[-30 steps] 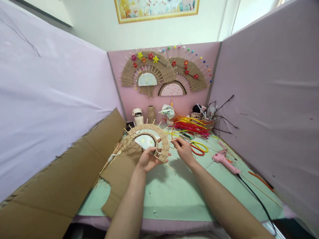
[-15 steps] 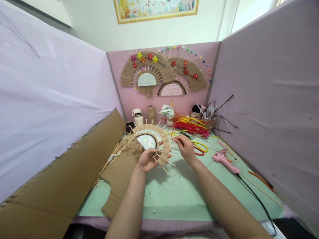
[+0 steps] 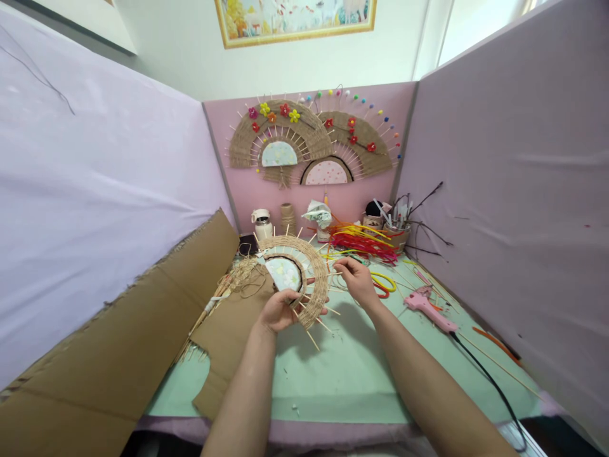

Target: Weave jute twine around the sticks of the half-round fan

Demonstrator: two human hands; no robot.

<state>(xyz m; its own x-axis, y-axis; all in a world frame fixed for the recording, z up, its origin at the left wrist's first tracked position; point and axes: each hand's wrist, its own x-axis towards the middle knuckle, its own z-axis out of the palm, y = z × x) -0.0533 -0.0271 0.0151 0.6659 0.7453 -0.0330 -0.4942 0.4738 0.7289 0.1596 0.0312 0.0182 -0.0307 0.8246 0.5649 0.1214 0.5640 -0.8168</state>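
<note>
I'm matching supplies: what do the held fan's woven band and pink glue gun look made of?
Woven band: probably matte jute twine, given its tan corded rows, over pale, seemingly wooden sticks. Glue gun: likely smooth plastic, from its even pink body.

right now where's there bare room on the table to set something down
The front of the table, nearer than the fan, between left forearm and right forearm, is bare but for scraps. Another patch lies between the right forearm and the cord. Crowded: the back, with pipe cleaners, flask and twine; the left, with cardboard.
</note>
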